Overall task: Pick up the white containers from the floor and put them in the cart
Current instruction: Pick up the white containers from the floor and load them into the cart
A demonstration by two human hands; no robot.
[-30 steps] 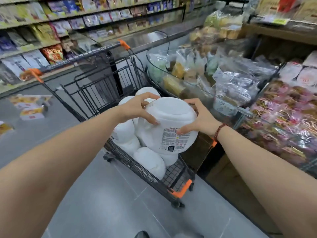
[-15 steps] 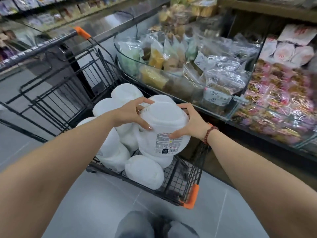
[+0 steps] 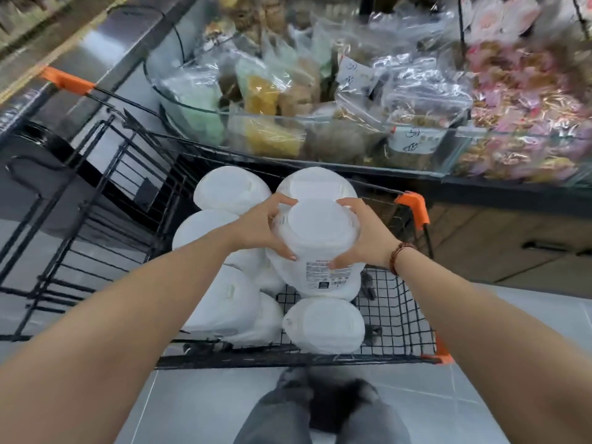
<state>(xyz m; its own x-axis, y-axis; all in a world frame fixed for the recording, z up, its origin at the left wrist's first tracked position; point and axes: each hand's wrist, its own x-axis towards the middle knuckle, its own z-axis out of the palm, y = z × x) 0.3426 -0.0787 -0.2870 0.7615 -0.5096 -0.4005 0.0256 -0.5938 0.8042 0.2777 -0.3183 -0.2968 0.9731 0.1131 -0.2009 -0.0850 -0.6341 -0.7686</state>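
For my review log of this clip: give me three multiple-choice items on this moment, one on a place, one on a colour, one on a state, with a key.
1. Where is the held container?
A. above the cart
B. on the floor
C. on a shelf

2. What colour are the cart's corner guards?
A. blue
B. orange
C. green

3. How is the container held?
A. left hand only
B. right hand only
C. both hands

Key: 1 A, other containers lie below it; 2 B, plainly orange; 3 C, fingers wrap both sides.
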